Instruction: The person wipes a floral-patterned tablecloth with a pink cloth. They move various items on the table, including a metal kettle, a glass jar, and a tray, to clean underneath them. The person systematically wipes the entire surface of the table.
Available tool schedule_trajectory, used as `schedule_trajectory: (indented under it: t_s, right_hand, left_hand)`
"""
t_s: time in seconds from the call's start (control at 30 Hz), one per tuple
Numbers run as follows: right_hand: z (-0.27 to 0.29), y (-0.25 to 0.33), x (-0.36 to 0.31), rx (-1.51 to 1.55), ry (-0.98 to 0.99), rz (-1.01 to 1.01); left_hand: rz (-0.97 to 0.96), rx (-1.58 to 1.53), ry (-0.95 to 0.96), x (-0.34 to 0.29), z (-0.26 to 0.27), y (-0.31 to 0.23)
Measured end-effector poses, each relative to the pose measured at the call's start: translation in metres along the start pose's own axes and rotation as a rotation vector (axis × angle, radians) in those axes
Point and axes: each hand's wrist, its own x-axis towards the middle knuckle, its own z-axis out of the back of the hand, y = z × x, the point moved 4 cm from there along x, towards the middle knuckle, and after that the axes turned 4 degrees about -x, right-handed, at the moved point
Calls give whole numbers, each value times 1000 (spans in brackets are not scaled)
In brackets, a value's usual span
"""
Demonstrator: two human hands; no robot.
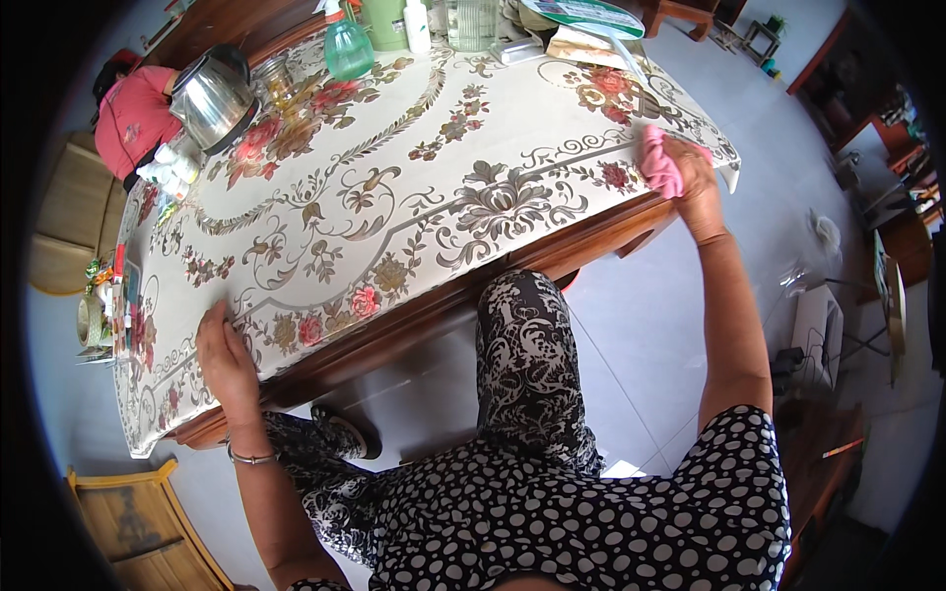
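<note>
A floral tablecloth (pixel 414 227), white with red roses and grey-brown scrolls, covers the wooden table (pixel 581 236). Bunched at the table's right front corner is a pink cloth (pixel 658 164), gripped by my right hand (pixel 696 177) and pressed against the tablecloth. Some of the cloth is hidden under my fingers. My left hand (pixel 227 357) rests on the tablecloth near the left front edge, its fingers stretched out and holding nothing.
Along the far side stand a steel kettle (pixel 212 103), a glass jar (pixel 277 81), a green spray bottle (pixel 347 49) and a white bottle (pixel 418 28). White bottles (pixel 175 169) sit at the left. A wooden chair (pixel 148 527) is at lower left; another person (pixel 138 118) is beyond the kettle.
</note>
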Motion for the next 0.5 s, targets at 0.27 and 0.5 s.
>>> schedule_trajectory:
  t_s: [0.27, 0.5]
  right_hand:
    - [-22, -125, -20, -38, 130, -311]
    - [1, -91, -9, -39, 287, -462]
  left_hand:
    - [5, -1, 3, 1, -1, -1]
    - [19, 28, -38, 2, 0, -8]
